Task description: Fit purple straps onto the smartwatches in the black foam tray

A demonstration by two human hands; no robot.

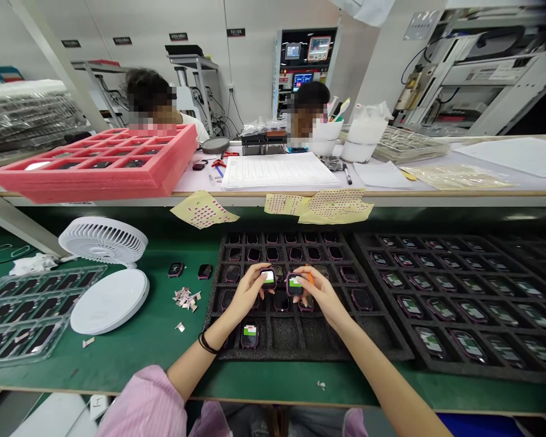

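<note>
Above the black foam tray (295, 352) both my hands are raised, each with a smartwatch. My left hand (251, 288) is closed on a purple-rimmed smartwatch case (268, 278) whose screen glows white and green. In my right hand (321, 285) a second watch case (295, 284) shows a similar lit screen. Something orange (309, 274) sticks out by the right fingers; its kind is not clear. Beneath, rows of watch cases fill many tray pockets, and one lit watch (249, 334) lies in the front row. My hands partly cover the middle pockets.
To the right lies another foam tray (418, 358) of lit watches. A white fan (109, 300), clear plastic trays (31, 309), two watches and small paper scraps (187, 299) are at left. The shelf above carries a pink foam tray (141, 182) and papers (277, 170). Two people sit beyond.
</note>
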